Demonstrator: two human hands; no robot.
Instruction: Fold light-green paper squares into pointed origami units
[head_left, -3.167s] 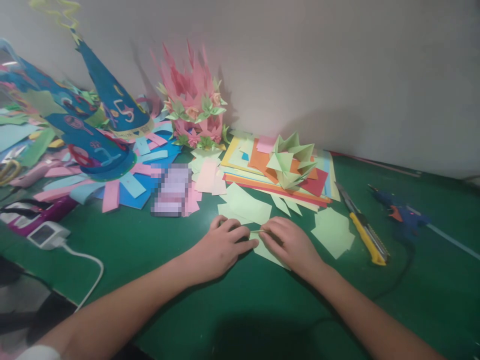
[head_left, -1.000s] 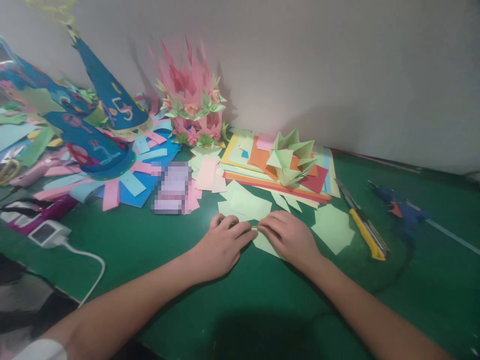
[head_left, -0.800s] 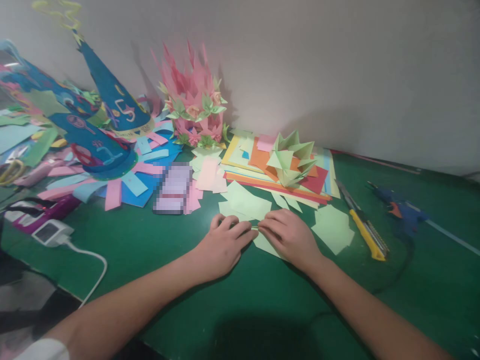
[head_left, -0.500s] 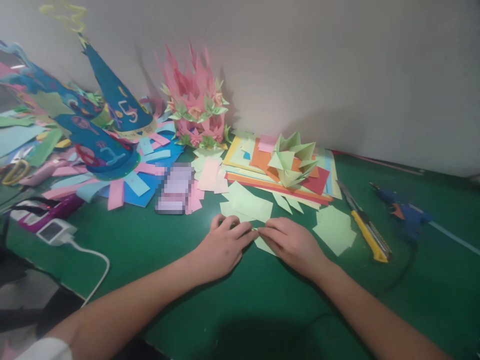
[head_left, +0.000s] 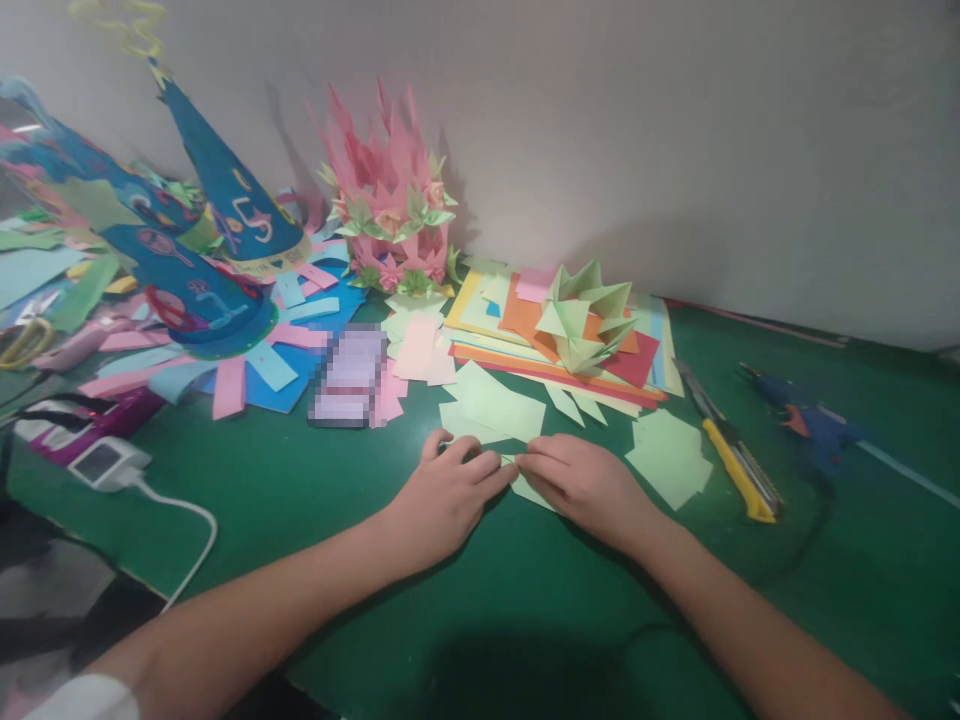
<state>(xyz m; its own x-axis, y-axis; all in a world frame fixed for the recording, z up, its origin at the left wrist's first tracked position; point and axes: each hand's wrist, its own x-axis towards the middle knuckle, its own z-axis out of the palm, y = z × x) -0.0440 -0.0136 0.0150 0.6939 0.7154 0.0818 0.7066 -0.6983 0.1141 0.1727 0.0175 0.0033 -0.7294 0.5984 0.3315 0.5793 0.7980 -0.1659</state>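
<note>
My left hand and my right hand rest knuckles-up on the green mat, fingertips meeting over a small light green paper piece. Both hands press and pinch this paper flat against the mat with curled fingers. Most of the piece is hidden under my right hand. More light green paper pieces lie just beyond my fingers, and another light green piece lies to the right.
A stack of coloured paper bears a green folded star. A yellow utility knife and blue glue gun lie right. Pink paper crown, blue cones and a white charger stand left.
My hands have stayed at the same spot on the paper; the fingers shifted slightly along the fold. The view drifted a little.
</note>
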